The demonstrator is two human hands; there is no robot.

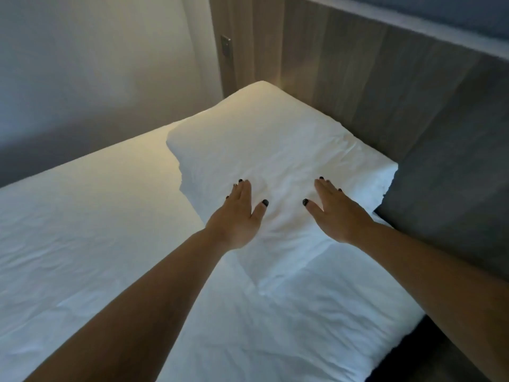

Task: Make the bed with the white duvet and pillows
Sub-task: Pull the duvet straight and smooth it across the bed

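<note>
Now, hands: left hand point(239, 213) and right hand point(334, 209) lie flat, fingers straight, on the pillow point(275, 150).
Pillow: against the headboard point(385, 86), on the bed point(82, 230).
Handling: probably soft and light; grasp its corners.

pillow point(275, 150) on bed point(82, 244) against headboard point(371, 86), both hands on pillow

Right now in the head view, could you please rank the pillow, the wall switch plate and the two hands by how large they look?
1. Pillow, by far the largest.
2. Left hand and right hand: these look alike, so no ranking between them.
3. Wall switch plate, the smallest, though it is farther from the camera.
</note>
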